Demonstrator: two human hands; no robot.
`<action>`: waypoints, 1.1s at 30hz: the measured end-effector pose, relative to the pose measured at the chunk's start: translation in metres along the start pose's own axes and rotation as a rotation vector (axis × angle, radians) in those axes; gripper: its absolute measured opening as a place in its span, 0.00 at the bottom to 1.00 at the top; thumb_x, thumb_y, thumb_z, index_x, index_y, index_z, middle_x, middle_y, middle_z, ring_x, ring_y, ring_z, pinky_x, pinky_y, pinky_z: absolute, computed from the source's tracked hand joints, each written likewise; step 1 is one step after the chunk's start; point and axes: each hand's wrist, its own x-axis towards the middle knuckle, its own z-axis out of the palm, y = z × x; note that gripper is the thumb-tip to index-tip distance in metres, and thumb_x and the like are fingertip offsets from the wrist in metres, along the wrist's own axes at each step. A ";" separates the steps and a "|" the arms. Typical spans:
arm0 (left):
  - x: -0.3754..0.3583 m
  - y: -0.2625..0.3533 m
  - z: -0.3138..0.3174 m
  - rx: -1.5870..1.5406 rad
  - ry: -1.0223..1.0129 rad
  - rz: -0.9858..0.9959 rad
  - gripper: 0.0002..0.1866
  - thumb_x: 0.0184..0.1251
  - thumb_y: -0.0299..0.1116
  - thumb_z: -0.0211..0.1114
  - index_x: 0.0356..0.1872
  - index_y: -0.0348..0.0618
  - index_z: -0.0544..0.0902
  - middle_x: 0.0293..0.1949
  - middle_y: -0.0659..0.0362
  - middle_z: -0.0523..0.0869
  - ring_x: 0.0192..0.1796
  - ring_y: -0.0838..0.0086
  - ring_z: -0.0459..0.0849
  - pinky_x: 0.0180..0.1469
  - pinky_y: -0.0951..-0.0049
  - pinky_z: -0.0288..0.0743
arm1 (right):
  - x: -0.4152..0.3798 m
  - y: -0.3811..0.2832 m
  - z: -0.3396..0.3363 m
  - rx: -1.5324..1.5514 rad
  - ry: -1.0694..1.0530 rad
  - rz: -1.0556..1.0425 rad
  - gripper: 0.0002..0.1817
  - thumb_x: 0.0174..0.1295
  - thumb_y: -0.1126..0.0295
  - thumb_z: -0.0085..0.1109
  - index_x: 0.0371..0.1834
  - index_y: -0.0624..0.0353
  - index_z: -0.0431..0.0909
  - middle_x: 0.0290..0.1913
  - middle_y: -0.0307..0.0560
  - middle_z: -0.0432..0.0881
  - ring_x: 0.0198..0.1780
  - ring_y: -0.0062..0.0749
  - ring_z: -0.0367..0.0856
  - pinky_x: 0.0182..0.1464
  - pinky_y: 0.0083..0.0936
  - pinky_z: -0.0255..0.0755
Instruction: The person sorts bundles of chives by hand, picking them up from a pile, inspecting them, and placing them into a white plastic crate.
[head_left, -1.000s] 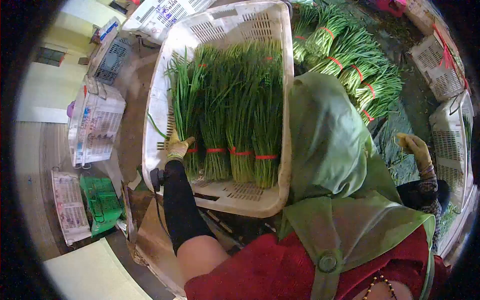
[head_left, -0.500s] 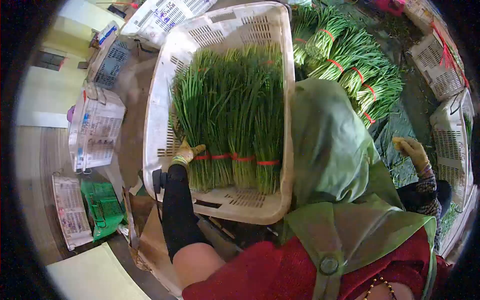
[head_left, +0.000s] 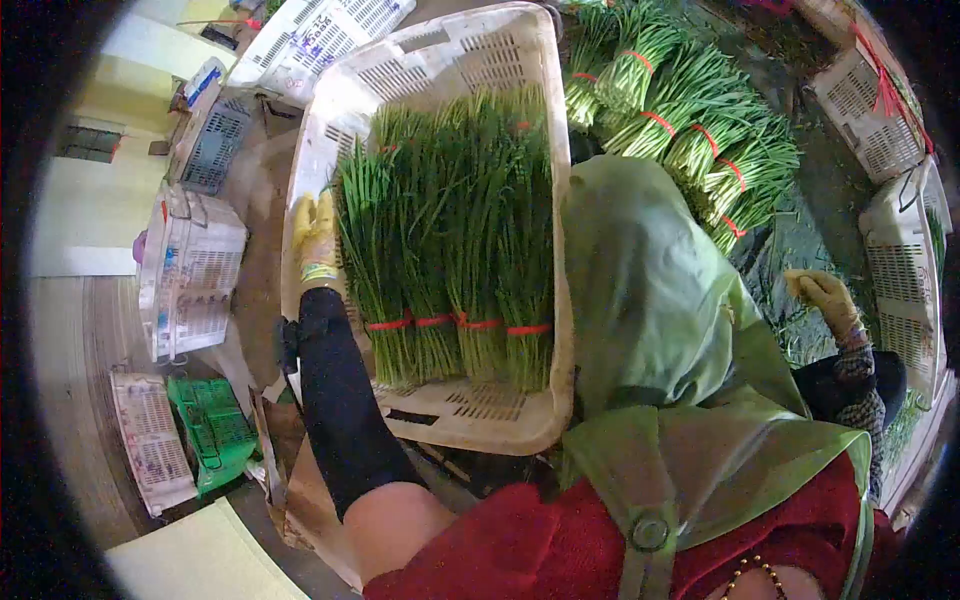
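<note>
Our left hand [head_left: 317, 237] is open along the white basket [head_left: 428, 432]'s left wall, beside the green bundles [head_left: 452, 235] lying inside. Brown floor [head_left: 262, 185] runs between that rim and the left-side crates [head_left: 195, 268] — our green apron [head_left: 655, 290] crowds the other rim. Our right hand [head_left: 828, 297] is by the right-side crates [head_left: 900, 270]; can't tell its grip.

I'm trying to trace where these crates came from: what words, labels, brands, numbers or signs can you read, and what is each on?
No text reads clearly enough to quote.
White crate at upper left: purple-blue writing, too blurred.
White crate stack at left: blue and red marks, too small.
Blue-and-white patch above the grey crate: unreadable.
Crate holding the green bundles: no lettering visible.
</note>
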 end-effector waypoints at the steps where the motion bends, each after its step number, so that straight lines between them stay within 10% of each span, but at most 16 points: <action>1: 0.000 -0.001 -0.011 0.007 -0.048 -0.123 0.31 0.72 0.53 0.57 0.62 0.33 0.74 0.58 0.46 0.81 0.60 0.61 0.79 0.63 0.66 0.69 | 0.003 0.006 -0.003 0.010 0.006 0.022 0.17 0.72 0.64 0.53 0.54 0.64 0.82 0.49 0.41 0.86 0.47 0.23 0.81 0.53 0.21 0.73; 6: -0.024 -0.071 -0.005 0.454 -0.386 -0.490 0.36 0.71 0.60 0.53 0.68 0.40 0.71 0.64 0.46 0.77 0.65 0.54 0.75 0.67 0.64 0.65 | 0.013 0.017 -0.007 -0.077 -0.033 0.047 0.19 0.71 0.60 0.52 0.55 0.60 0.83 0.47 0.40 0.87 0.46 0.20 0.81 0.49 0.19 0.73; 8: -0.080 -0.010 0.012 0.605 -0.129 -0.060 0.39 0.71 0.65 0.48 0.70 0.45 0.68 0.70 0.45 0.69 0.68 0.53 0.70 0.70 0.55 0.62 | 0.013 -0.008 0.002 -0.159 -0.050 0.024 0.19 0.72 0.59 0.52 0.56 0.59 0.82 0.47 0.39 0.87 0.46 0.20 0.81 0.49 0.19 0.73; 10: -0.083 -0.018 0.036 0.658 -0.294 -0.194 0.37 0.73 0.54 0.56 0.73 0.40 0.60 0.73 0.46 0.61 0.73 0.51 0.61 0.74 0.56 0.56 | 0.016 -0.019 0.004 -0.050 -0.109 0.077 0.21 0.72 0.55 0.53 0.56 0.60 0.82 0.49 0.42 0.87 0.50 0.23 0.81 0.55 0.21 0.73; 11: -0.071 -0.072 0.050 -0.101 -0.495 -0.184 0.36 0.72 0.45 0.62 0.73 0.38 0.60 0.73 0.46 0.63 0.71 0.54 0.64 0.73 0.59 0.58 | 0.021 -0.015 -0.001 -0.097 -0.113 0.052 0.22 0.71 0.53 0.54 0.55 0.59 0.83 0.47 0.42 0.87 0.49 0.22 0.82 0.55 0.22 0.74; 18: -0.072 -0.079 0.058 0.925 0.040 0.385 0.41 0.69 0.51 0.63 0.75 0.42 0.57 0.74 0.48 0.62 0.72 0.58 0.63 0.74 0.62 0.56 | 0.112 0.000 -0.017 -0.416 -0.083 0.026 0.23 0.70 0.48 0.52 0.46 0.57 0.85 0.41 0.43 0.88 0.43 0.28 0.85 0.48 0.29 0.78; 20: -0.047 -0.146 0.049 0.735 -0.192 0.186 0.44 0.68 0.58 0.60 0.75 0.39 0.57 0.73 0.45 0.63 0.74 0.55 0.62 0.75 0.63 0.56 | 0.131 0.001 -0.007 -0.399 -0.085 -0.053 0.21 0.69 0.50 0.53 0.42 0.57 0.84 0.36 0.44 0.87 0.38 0.30 0.85 0.44 0.32 0.78; 22: -0.037 -0.127 0.056 0.655 -0.302 0.002 0.47 0.67 0.60 0.60 0.75 0.37 0.55 0.74 0.44 0.61 0.76 0.55 0.59 0.76 0.64 0.53 | 0.194 0.063 0.016 -1.186 -0.045 -0.440 0.18 0.64 0.60 0.57 0.54 0.55 0.76 0.33 0.46 0.83 0.36 0.35 0.83 0.39 0.34 0.78; 26: -0.061 0.007 0.043 0.671 -0.281 -0.046 0.45 0.69 0.56 0.61 0.75 0.33 0.55 0.76 0.45 0.58 0.77 0.58 0.56 0.77 0.65 0.49 | 0.274 0.127 0.061 -0.317 -0.128 0.009 0.44 0.57 0.69 0.64 0.77 0.51 0.51 0.43 0.52 0.81 0.43 0.45 0.82 0.44 0.38 0.78; 33: -0.070 0.077 0.057 0.245 -0.224 0.198 0.30 0.77 0.37 0.56 0.73 0.34 0.60 0.75 0.47 0.62 0.74 0.62 0.64 0.73 0.65 0.59 | 0.284 0.047 0.095 0.319 0.407 0.589 0.41 0.52 0.43 0.66 0.63 0.59 0.70 0.50 0.53 0.83 0.50 0.40 0.83 0.48 0.31 0.80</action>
